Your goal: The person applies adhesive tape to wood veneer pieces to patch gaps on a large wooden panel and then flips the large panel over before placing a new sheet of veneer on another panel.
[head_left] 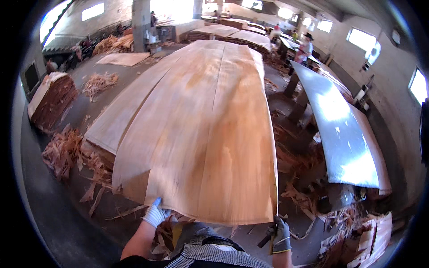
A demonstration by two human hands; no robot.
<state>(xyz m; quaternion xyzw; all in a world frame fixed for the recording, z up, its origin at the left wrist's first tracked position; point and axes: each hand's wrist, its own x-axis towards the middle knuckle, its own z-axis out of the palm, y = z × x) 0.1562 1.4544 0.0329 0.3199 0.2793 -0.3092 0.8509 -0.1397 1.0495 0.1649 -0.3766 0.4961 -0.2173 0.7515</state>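
one gloved left hand [156, 215] touching veneer sheet [201, 134] at near edge, grip unclear, right hand [281, 234] curled around dark tool [264, 241]

- Grey floor [73, 219] at left.
- Pale right wall [389, 87], darker along its lower part, with bright windows [362, 39].
- Pillar [140, 24] at far left.
- Shiny metal-topped counter [337, 129] at right, reflecting light.
- Ceiling beam [327, 10], far right.

No lettering, labels, brands, numbers or signs can be read — not on any surface.
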